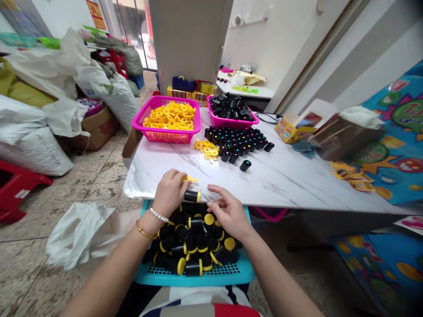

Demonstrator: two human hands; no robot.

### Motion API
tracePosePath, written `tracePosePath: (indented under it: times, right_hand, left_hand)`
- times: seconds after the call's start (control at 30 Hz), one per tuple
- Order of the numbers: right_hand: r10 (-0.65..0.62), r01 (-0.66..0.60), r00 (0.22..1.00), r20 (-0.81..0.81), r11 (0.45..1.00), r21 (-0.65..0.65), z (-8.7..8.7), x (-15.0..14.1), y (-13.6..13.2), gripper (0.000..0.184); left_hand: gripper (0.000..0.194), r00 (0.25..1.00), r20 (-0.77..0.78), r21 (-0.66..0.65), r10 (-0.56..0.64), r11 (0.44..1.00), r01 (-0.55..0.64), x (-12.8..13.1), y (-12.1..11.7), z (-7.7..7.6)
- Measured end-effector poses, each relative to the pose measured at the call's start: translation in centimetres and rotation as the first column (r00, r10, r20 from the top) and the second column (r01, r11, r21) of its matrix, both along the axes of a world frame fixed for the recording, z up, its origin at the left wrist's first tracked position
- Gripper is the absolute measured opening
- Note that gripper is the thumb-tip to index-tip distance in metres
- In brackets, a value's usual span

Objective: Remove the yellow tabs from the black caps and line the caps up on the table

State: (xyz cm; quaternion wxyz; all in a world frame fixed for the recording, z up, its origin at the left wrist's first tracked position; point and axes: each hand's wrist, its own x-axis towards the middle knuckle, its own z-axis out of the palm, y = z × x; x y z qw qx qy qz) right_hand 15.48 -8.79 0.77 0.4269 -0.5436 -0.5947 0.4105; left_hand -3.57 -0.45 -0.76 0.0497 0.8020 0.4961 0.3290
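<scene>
My left hand (170,189) is closed at the table's front edge, with a small yellow plastic piece (189,178) pinched at its fingertips. Just below its thumb is a black cylinder with a yellow cap (192,196), lying sideways above the basket; whether the thumb touches it I cannot tell. My right hand (229,211) is to the right of that cylinder, fingers apart and nothing in them. Under both hands, a turquoise basket (194,280) holds many black cylinders with yellow caps (194,267).
On the marble-patterned table (158,169) stand a pink basket of yellow pieces (166,137) and a pink basket of black cylinders (231,123). Loose yellow pieces (209,152) lie beside rows of upright black cylinders (244,141). Small boxes (294,130) stand right. White sacks (29,145) fill the left.
</scene>
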Motion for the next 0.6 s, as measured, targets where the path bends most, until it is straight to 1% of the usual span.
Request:
tracePosePath:
  times: [0.07, 0.1, 0.13, 0.17, 0.23, 0.27, 0.3, 0.33, 0.37, 0.4, 0.43, 0.47, 0.5, 0.53, 0.6]
  right_hand:
    - [0.101, -0.102, 0.993, 0.054, 0.995, 0.014, 0.1, -0.5, 0.1, 0.035]
    - [0.133, -0.136, 0.988, 0.077, 0.99, 0.032, 0.1, -0.6, 0.0, 0.032]
    - [0.14, -0.144, 0.987, 0.085, 0.988, 0.049, 0.0, -0.6, -0.1, 0.03]
    - [0.121, -0.125, 0.99, 0.072, 0.991, 0.056, -0.2, -0.5, -0.2, 0.029]
    - [0.038, -0.038, 0.999, -0.012, 0.999, 0.025, -0.5, -0.2, -0.3, 0.032]
    - [0.001, -0.001, 0.997, -0.075, 1.0, -0.006, -0.6, 0.0, -0.3, 0.034]
    - [-0.021, 0.017, 0.989, -0.143, 0.999, -0.032, -0.5, 0.2, -0.3, 0.037]
    - [-0.028, 0.019, 0.979, -0.203, 0.999, -0.042, -0.4, 0.4, -0.2, 0.038]
    - [-0.023, 0.015, 0.97, -0.242, 0.999, -0.036, -0.2, 0.7, 0.0, 0.036]
    - [-0.02, 0.016, 0.966, -0.26, 1.0, -0.017, 0.1, 1.0, 0.1, 0.032]
    - [-0.023, 0.025, 0.966, -0.256, 1.0, 0.006, 0.4, 1.6, 0.3, 0.026]
    - [-0.04, 0.048, 0.971, -0.238, 0.998, 0.028, 0.7, 2.3, 0.6, 0.02]
    - [-0.076, 0.088, 0.974, -0.212, 0.995, 0.048, 0.9, 3.3, 0.9, 0.017]
    - [-0.137, 0.152, 0.973, -0.188, 0.986, 0.072, 1.1, 4.6, 1.3, 0.017]
    - [-0.303, 0.323, 0.94, -0.16, 0.939, 0.118, 1.2, 7.8, 2.7, 0.019]
  left_hand:
    - [0.019, 0.997, 0.072, -0.023, -0.014, 1.0, 0.015, -0.2, -1.1, 0.1]
    - [0.019, 0.993, 0.117, -0.048, -0.019, 0.999, 0.025, -0.4, -1.7, 0.3]
    - [0.02, 0.986, 0.168, -0.084, -0.014, 0.996, 0.028, -0.5, -2.3, 0.6]
    - [0.021, 0.974, 0.226, -0.131, 0.002, 0.991, 0.028, -0.6, -2.8, 1.0]
    - [0.023, 0.93, 0.364, -0.258, 0.043, 0.964, 0.056, -0.2, -3.6, 1.9]
    - [0.024, 0.898, 0.437, -0.333, 0.056, 0.937, 0.104, 0.3, -3.8, 2.4]
    - [0.025, 0.86, 0.507, -0.408, 0.054, 0.894, 0.184, 1.0, -3.9, 2.9]
    - [0.027, 0.82, 0.57, -0.472, 0.04, 0.833, 0.288, 1.9, -4.0, 3.3]
    - [0.028, 0.784, 0.62, -0.519, 0.021, 0.76, 0.39, 3.0, -3.9, 3.6]
    - [0.03, 0.759, 0.652, -0.549, 0.005, 0.693, 0.467, 4.2, -3.8, 3.8]
    - [0.032, 0.747, 0.665, -0.564, -0.012, 0.647, 0.513, 5.4, -3.6, 3.9]
    - [0.035, 0.744, 0.667, -0.566, -0.029, 0.629, 0.532, 6.6, -3.3, 4.0]
    - [0.037, 0.749, 0.66, -0.558, -0.048, 0.636, 0.533, 7.7, -2.9, 4.0]
    - [0.038, 0.761, 0.646, -0.541, -0.069, 0.661, 0.52, 8.8, -2.4, 3.8]
    - [0.036, 0.796, 0.593, -0.488, -0.121, 0.732, 0.476, 10.8, -1.2, 3.5]
